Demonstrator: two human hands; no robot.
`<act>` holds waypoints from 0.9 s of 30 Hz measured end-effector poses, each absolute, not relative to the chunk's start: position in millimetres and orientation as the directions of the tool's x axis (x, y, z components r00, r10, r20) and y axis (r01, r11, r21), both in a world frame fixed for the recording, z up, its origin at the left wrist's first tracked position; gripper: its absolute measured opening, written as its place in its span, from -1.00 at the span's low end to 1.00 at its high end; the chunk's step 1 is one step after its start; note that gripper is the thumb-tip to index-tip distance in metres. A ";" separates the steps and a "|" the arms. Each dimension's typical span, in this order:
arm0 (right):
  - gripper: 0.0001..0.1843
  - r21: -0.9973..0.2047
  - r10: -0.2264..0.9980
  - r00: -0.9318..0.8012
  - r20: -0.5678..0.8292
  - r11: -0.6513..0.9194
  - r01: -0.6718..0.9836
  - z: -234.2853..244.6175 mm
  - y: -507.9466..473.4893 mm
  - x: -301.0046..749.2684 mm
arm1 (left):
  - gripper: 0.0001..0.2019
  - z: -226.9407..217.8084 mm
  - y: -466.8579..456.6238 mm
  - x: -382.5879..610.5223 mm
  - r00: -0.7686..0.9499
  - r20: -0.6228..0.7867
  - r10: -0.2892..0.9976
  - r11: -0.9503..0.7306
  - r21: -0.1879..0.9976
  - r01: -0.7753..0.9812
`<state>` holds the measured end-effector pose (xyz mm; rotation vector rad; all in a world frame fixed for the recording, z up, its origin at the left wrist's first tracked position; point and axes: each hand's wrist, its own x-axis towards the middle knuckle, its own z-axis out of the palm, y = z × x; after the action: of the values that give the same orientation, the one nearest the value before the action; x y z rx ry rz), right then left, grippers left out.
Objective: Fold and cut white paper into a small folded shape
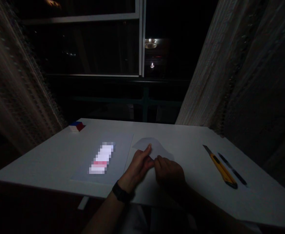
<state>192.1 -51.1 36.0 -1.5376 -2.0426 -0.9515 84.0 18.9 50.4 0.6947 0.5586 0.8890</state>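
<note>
A small sheet of white paper point(154, 146) lies on the white table point(59, 152), partly lifted or folded at its near edge. My left hand point(139, 165), with a dark watch on the wrist, pinches that near edge with thumb and fingers. My right hand point(169, 170) meets it from the right and grips the same edge, fingers closed. The room is dim, so the fold itself is hard to make out.
A larger sheet point(123, 152) lies left of the hands with a glowing, blurred-out phone point(101, 158) on it. A yellow utility knife point(221, 167) and a black pen point(232, 169) lie at the right. A red-blue-white block point(76, 126) sits far left. Curtains flank a dark window.
</note>
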 end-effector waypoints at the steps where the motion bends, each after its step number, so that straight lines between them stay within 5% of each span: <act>1: -0.80 0.213 0.683 -0.305 0.664 0.218 0.952 37.9 -50.0 193.3 | -0.69 49.5 21.0 84.8 0.487 -0.155 0.860 0.418 0.761 -0.497; 4: -0.76 -0.098 0.733 -0.248 0.634 0.394 0.914 50.4 -39.8 211.4 | -0.81 50.6 29.2 83.9 0.491 -0.064 0.869 0.356 0.770 -0.530; 7: -0.34 -0.528 0.774 0.177 0.607 0.226 0.819 64.7 -17.8 247.9 | -0.71 56.7 37.2 83.2 0.672 0.026 0.740 0.425 0.756 -0.498; 9: -0.25 -0.804 0.861 0.322 0.393 0.153 0.574 68.0 -1.4 273.5 | -0.64 59.7 43.0 85.9 0.749 0.072 0.659 0.455 0.755 -0.473; 11: -0.35 -0.973 0.982 0.160 0.105 0.069 0.219 64.3 11.2 293.6 | -0.62 60.0 50.6 90.4 0.777 0.103 0.621 0.449 0.766 -0.460; 14: -0.47 -0.998 0.997 -0.011 -0.070 -0.070 0.003 51.5 19.2 311.3 | -0.63 56.0 66.3 94.3 0.752 0.099 0.652 0.362 0.830 -0.424; 20: -0.57 -0.990 0.990 -0.010 -0.138 -0.138 0.027 37.4 18.0 325.7 | -0.70 41.7 98.8 80.7 0.358 0.053 0.932 0.012 0.984 -0.176; 27: -0.57 -0.983 0.984 -0.031 -0.175 -0.173 0.058 32.9 15.6 332.3 | -0.73 28.0 107.5 71.6 0.386 -0.037 0.922 0.017 0.998 0.057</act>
<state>332.3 15.6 32.9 -1.3623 -1.1893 1.3390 71.6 107.5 28.0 1.3889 0.9604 0.8675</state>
